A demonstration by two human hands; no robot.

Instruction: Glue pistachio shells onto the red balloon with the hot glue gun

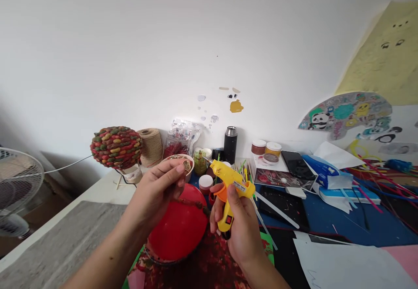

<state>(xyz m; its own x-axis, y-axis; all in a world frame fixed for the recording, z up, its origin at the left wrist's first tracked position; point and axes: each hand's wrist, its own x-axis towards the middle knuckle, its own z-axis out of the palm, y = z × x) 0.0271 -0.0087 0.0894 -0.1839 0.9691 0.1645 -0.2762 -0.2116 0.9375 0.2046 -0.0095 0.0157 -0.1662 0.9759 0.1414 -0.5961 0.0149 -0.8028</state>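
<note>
Left hand (161,189) pinches small brown shell piece (187,165) above red balloon (179,227). Right hand (237,219) grips yellow glue gun (231,183), nozzle aimed at piece. Balloon nearly bare (short row glued on top); finished covered ball (116,146) far left.

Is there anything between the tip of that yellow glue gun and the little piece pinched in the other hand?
Nothing visible. The right hand aims the glue gun at the small piece held in the left hand fingers; only open air lies between nozzle and piece, above the red balloon.
</note>
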